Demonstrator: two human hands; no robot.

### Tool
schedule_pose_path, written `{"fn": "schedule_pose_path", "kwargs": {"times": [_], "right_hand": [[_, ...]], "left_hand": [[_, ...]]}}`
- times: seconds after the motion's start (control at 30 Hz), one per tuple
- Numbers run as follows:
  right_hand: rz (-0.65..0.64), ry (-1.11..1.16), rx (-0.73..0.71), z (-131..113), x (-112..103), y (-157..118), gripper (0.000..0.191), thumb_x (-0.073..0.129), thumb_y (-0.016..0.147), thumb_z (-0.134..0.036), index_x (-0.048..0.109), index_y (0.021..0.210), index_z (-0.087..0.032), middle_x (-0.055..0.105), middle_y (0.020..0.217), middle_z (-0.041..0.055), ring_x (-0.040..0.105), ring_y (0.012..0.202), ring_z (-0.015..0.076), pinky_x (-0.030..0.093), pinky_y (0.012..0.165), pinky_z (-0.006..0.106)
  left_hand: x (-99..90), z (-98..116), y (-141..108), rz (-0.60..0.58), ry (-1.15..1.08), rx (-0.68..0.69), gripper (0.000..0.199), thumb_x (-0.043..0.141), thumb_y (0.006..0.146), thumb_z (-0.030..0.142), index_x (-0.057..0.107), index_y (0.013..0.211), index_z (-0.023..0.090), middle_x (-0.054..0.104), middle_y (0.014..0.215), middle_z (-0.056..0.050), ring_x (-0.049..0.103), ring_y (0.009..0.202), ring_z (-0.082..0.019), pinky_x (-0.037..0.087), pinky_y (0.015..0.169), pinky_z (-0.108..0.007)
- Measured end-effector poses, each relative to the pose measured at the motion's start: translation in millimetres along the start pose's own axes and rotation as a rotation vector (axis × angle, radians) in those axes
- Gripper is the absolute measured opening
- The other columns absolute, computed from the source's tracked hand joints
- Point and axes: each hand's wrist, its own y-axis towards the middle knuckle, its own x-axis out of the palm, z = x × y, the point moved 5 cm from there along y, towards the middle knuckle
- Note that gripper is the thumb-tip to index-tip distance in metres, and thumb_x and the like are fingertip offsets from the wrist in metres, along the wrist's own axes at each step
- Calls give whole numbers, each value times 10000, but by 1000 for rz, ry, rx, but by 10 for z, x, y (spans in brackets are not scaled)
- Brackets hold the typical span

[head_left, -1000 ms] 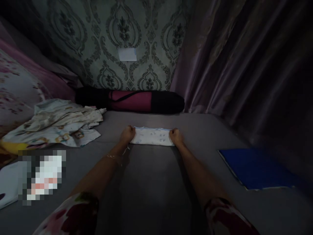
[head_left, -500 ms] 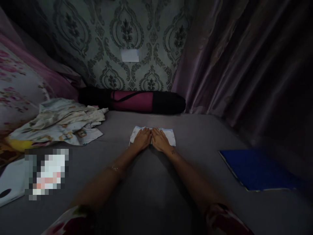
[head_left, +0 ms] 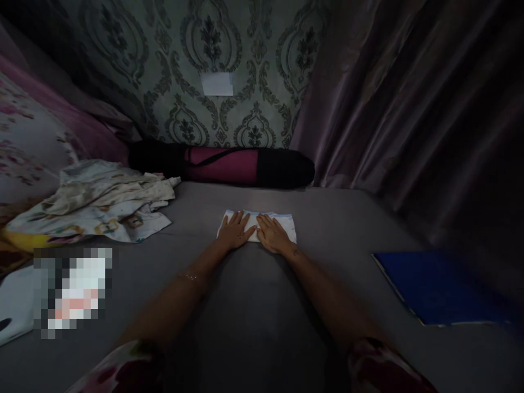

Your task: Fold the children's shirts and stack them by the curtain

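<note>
A folded white cloth [head_left: 252,222] with a light blue edge lies flat on the grey sheet, in the middle of the head view. Palm down on its left part rests my left hand [head_left: 235,230], fingers spread and thumb reaching toward the centre. My right hand [head_left: 272,233] presses flat on the cloth's right part, its fingers stretched out and close together. A small gap separates the two hands, with white fabric showing between them. What kind of cloth item it is, I cannot tell. Parts of it are hidden under my palms.
Crumpled printed clothes [head_left: 110,196] lie at the left. A black and pink roll-shaped bag [head_left: 225,166] stretches along the wall. To the right is a blue folder-like flat item [head_left: 438,286]; a white object [head_left: 16,305] lies at the lower left. Purple curtains [head_left: 368,98] hang at the right.
My hands have moved apart from the cloth's centre, the left one leftward with its fingers spreading, the right one slightly rightward. The cloth stays in place beneath them.
</note>
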Motion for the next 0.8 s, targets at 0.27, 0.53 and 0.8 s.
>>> {"fn": "schedule_pose_path", "kwargs": {"times": [0.27,0.53,0.8], "right_hand": [[35,-54,82,160,46,-42,629,212,996,-423,313,1477,-30,272,1553,167,200,1452,258,152,1172,436],[22,-90,168,424,-46,-181,648,176,988,-423,324,1467,-12,286,1545,183,215,1447,260,159,1172,421],[-4,-89,165,593,-89,-269,634,203,969,-373,314,1469,-1,264,1555,179,209,1448,260,175,1172,398]], "left_hand": [[25,-268,-21,27,-9,-29,880,204,879,729,276,1503,114,255,1565,-158,184,1453,-325,177,1158,-460],[77,-513,-68,55,-64,-16,833,200,904,685,288,1492,101,249,1563,-175,221,1446,-294,199,1157,-423],[88,-597,-109,13,-55,-1,755,158,943,593,237,1511,102,229,1573,-160,184,1461,-255,158,1169,-436]]}}
